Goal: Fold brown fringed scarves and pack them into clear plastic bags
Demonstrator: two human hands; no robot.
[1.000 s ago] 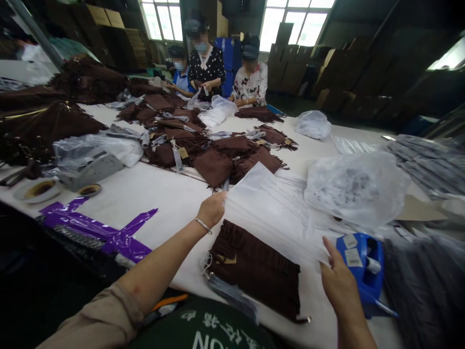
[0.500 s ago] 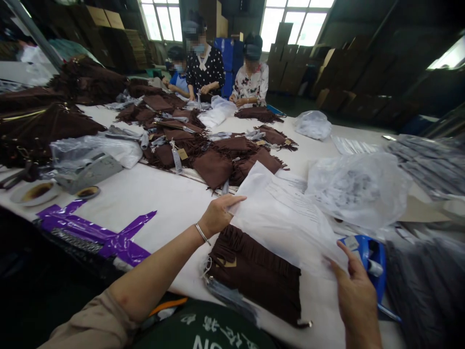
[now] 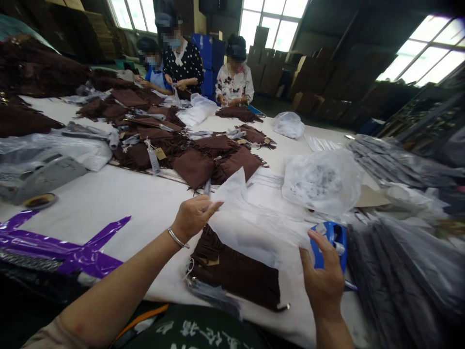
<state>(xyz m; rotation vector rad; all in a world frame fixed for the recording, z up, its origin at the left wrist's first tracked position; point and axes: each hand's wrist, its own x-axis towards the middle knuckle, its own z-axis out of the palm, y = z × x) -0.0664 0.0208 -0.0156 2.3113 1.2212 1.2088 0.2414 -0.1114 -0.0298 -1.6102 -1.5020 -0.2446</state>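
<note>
The plastic bag is looking frosted and faintly glossy; the brown fringed pouch is showing a matt, suede-like nap (cloth or leather, unclear). Purple tape is gleaming; the blue dispenser is showing smooth plastic.

On dark green apron at the bottom edge: white letters cut off by the frame, perhaps "ON", under white characters too blurred to read. On raised clear bag: no legible print. On bag stack on the surface: faint fine-print lines, unreadable. On paper tag and blue dispenser labels: nothing legible.
</note>
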